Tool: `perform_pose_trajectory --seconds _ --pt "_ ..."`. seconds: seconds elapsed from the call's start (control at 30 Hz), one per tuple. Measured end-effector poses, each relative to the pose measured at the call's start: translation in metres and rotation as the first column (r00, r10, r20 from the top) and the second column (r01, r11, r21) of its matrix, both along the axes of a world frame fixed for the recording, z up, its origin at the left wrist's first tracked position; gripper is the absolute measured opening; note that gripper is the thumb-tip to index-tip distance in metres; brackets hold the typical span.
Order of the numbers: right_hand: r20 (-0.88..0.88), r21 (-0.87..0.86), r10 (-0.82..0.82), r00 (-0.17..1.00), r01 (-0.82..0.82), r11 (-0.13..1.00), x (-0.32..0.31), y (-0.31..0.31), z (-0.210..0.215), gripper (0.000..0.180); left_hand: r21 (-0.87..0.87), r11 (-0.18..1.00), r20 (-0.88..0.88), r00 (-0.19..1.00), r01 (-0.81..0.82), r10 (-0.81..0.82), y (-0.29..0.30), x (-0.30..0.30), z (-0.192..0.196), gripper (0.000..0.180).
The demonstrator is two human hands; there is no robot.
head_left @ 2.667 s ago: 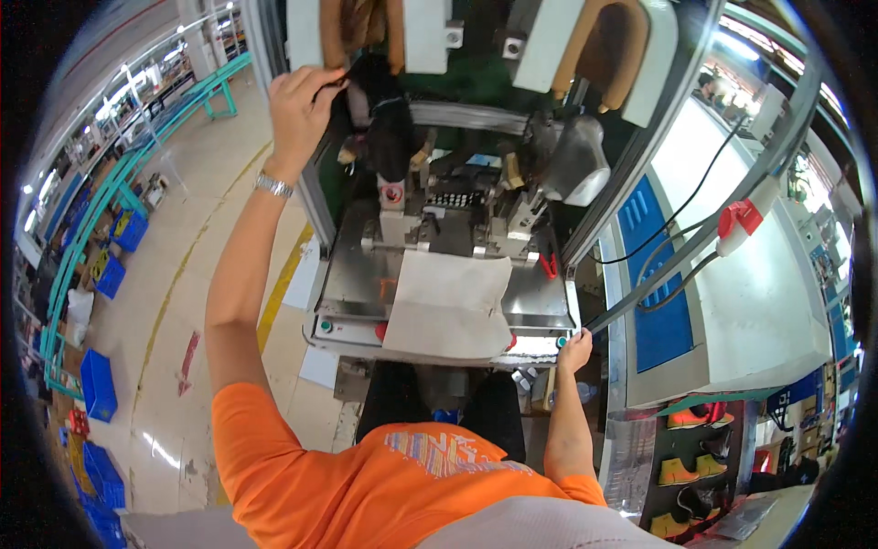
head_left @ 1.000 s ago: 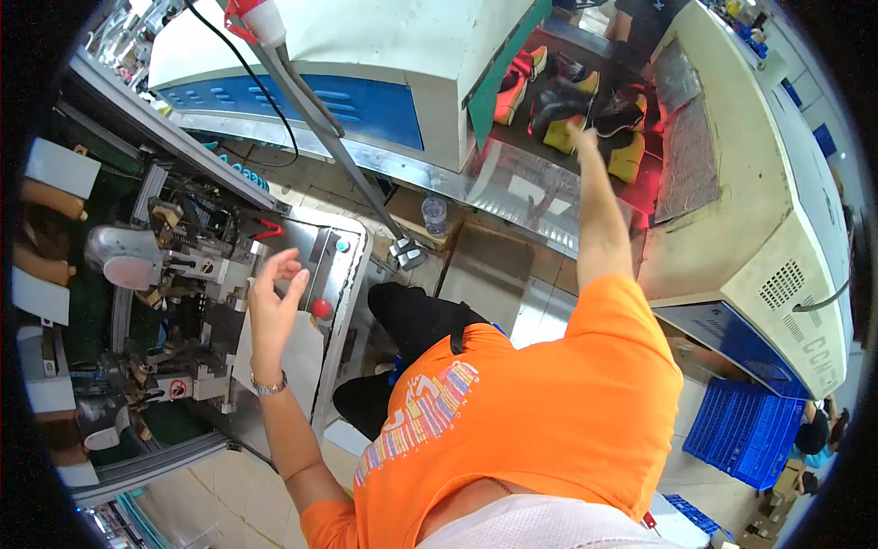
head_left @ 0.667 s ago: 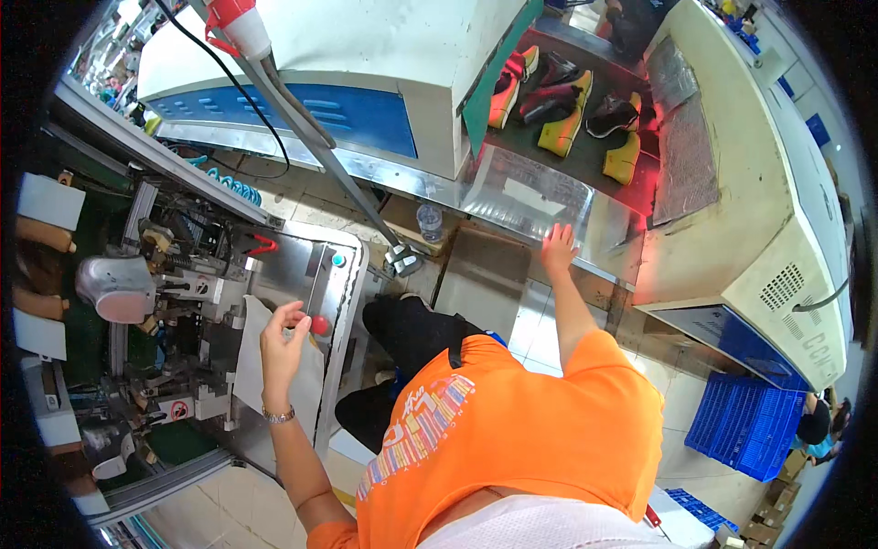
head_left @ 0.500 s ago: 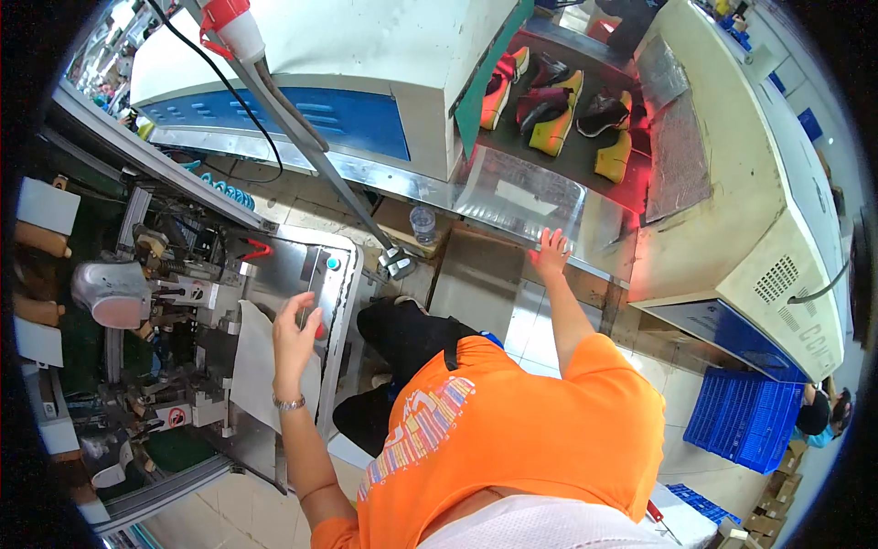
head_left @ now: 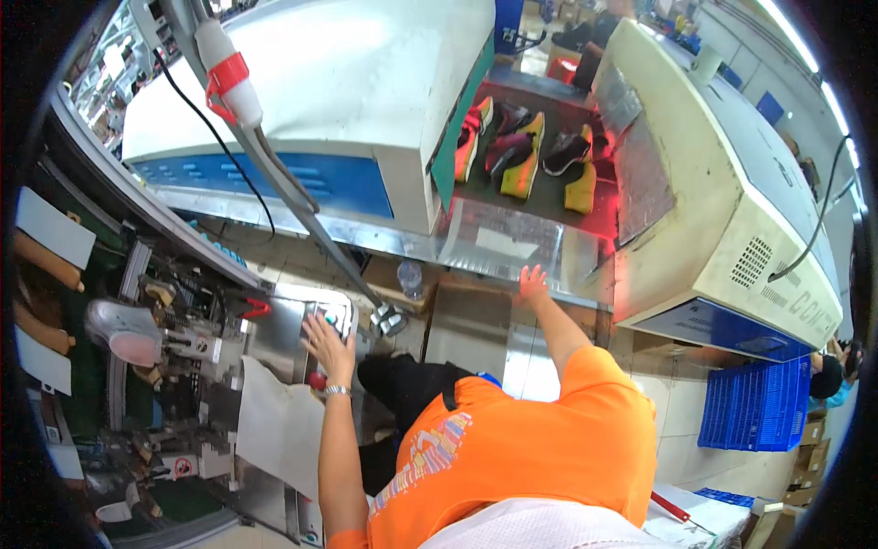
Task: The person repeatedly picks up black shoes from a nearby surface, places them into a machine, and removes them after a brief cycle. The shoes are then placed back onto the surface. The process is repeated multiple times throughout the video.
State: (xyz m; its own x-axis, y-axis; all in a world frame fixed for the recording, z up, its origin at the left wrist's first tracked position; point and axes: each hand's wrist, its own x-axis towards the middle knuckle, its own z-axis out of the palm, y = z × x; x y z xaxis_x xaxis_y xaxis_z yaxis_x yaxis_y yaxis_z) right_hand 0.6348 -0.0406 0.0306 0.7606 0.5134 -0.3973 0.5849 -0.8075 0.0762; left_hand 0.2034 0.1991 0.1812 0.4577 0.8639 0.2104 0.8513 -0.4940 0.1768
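Observation:
My left hand [head_left: 331,349] is at the metal control panel [head_left: 285,320] on the left, palm down, fingers stretched out beside a green button [head_left: 330,319]. Whether a fingertip presses that button, I cannot make out. A red knob [head_left: 317,381] sits just below the wrist. My right hand [head_left: 532,284] holds nothing; its fingers are spread near the front edge of a clear-covered metal ledge [head_left: 494,240]. Beyond the ledge, several shoe uppers and yellow soles [head_left: 521,174] lie on a dark conveyor belt [head_left: 540,209], lit red at its right side.
A large white machine housing [head_left: 311,73] stands left of the belt, a cream one [head_left: 722,220] right of it. A grey pole [head_left: 302,206] slants down between the stations. Shoe-shaped forms [head_left: 128,334] fill the machine at left. Blue crates [head_left: 750,409] stand at right.
My left hand has moved forward from above the pale sheet to the green button, its fingers now flatter. My right hand stays near the ledge. The whole view has shifted.

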Motion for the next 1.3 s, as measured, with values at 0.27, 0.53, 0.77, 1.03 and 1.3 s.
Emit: perform_pose_trajectory --seconds 0.27,0.53,0.77,1.03,1.3 --pt "-0.08 -0.042 -0.056 0.995 0.053 0.998 -0.007 0.007 0.022 0.123 0.098 0.995 -0.017 1.0 -0.013 0.015 -0.013 0.004 0.011 0.081" --pt "-0.112 -0.167 -0.115 0.987 0.096 0.981 -0.01 0.022 0.03 0.124 0.071 0.998 0.083 0.997 -0.002 -0.004 -0.01 -0.003 0.01 0.075" --pt "-0.075 -0.214 -0.179 0.981 0.16 0.964 -0.01 0.026 0.021 0.128 0.049 0.999 0.129 0.992 0.002 -0.008 -0.012 0.0 0.019 0.07" --pt "-0.078 -0.247 -0.159 0.984 0.136 0.959 -0.005 0.026 0.021 0.132 0.063 0.998 0.159 0.987 0.007 -0.017 -0.009 0.0 0.02 0.069" --pt "-0.013 -0.289 -0.174 0.985 0.163 0.943 -0.008 0.034 0.015 0.127 0.053 0.998 0.182 0.983 0.016 -0.026 -0.009 0.0 0.018 0.068"
